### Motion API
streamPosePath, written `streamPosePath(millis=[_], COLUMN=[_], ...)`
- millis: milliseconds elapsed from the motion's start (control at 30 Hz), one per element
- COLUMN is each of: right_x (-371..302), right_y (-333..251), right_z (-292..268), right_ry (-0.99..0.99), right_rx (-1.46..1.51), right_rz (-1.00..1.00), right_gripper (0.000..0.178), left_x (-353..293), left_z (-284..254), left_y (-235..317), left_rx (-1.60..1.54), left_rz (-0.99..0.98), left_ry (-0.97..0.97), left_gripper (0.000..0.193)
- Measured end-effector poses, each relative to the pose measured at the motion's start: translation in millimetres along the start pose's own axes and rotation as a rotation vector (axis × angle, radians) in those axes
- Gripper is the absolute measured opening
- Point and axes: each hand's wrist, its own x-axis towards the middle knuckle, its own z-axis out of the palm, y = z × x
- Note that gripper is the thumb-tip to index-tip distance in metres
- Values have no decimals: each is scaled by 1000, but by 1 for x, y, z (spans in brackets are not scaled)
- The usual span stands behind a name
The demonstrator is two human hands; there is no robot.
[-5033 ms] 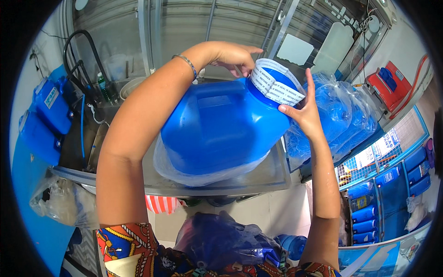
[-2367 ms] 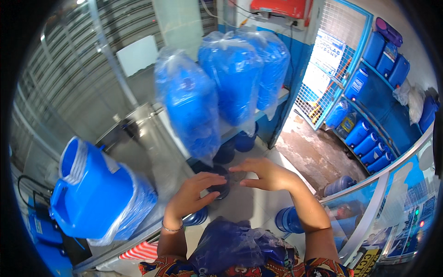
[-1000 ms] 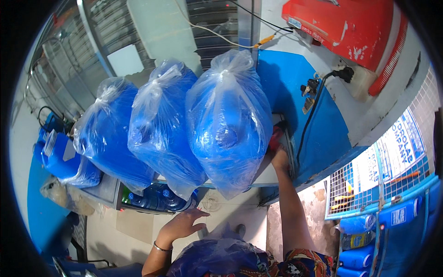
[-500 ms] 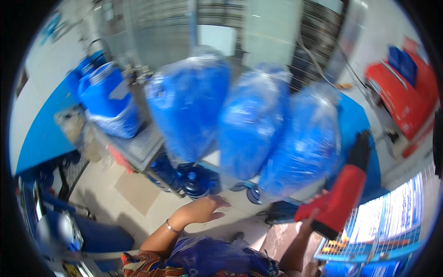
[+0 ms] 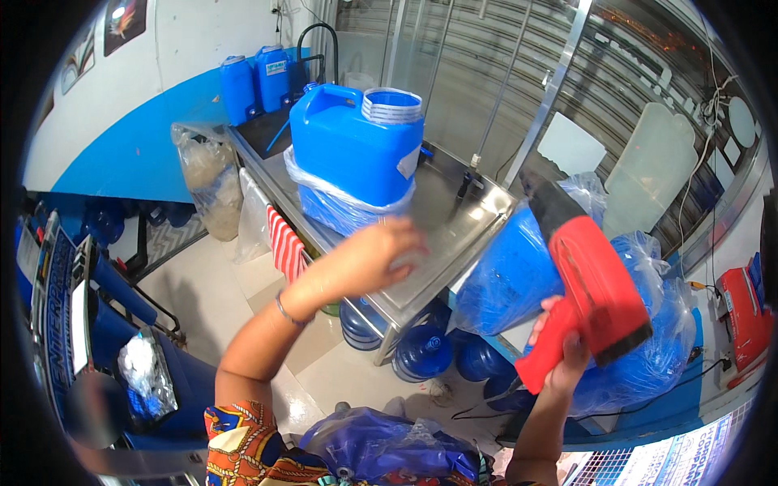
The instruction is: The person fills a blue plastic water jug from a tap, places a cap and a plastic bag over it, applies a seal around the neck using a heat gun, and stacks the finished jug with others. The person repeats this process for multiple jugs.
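Observation:
My right hand (image 5: 559, 348) is wrapped round the handle of a red heat gun (image 5: 596, 283). The gun's dark nozzle points up and away, in front of a blue container in clear plastic (image 5: 519, 271). My left hand (image 5: 377, 255) is raised over the near edge of the steel sink counter (image 5: 442, 211). Its fingers are loosely bent with the thumb apart, and I see nothing held in them. Just beyond it stands an upright blue jug (image 5: 356, 146), its wide neck ringed with a printed band. Clear plastic film (image 5: 340, 198) is bunched round the jug's lower part.
More plastic-wrapped blue containers (image 5: 640, 356) stand at the right, beside a red machine (image 5: 741, 316). Large blue water bottles (image 5: 421, 352) sit under the counter. Two blue jugs (image 5: 255, 85) stand at the back left. A red-striped cloth (image 5: 285, 243) hangs from the counter's side.
My view has swung left toward the sink and the blue jug. The left hand has risen toward the counter, its fingers now more bent. The heat gun stays in my right hand.

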Motion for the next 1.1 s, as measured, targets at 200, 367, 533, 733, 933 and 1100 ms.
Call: streamPosePath(millis=[200, 367, 533, 733, 933, 1100], right_x=[69, 119, 166, 184, 182, 180], right_y=[24, 34, 44, 47, 33, 32], right_z=[56, 71, 79, 88, 94, 104], right_ry=[-18, -60, -132, -138, -94, -98], right_rx=[-75, -58, -94, -123, -106, -122], right_rz=[73, 100, 95, 134, 173, 166], right_gripper=[64, 61, 58, 59, 65, 68], left_x=[92, 152, 178, 197, 197, 192], left_z=[-73, -101, -114, -104, -96, -93], left_y=[-95, -152, -196, -225, -231, -232], left_rx=[200, 387, 411, 371, 391, 395], left_rz=[63, -84, -299, -292, -321, -297], left_ry=[254, 106, -250, -401, -500, -468], left_gripper=[38, 71, 103, 106, 99, 94])
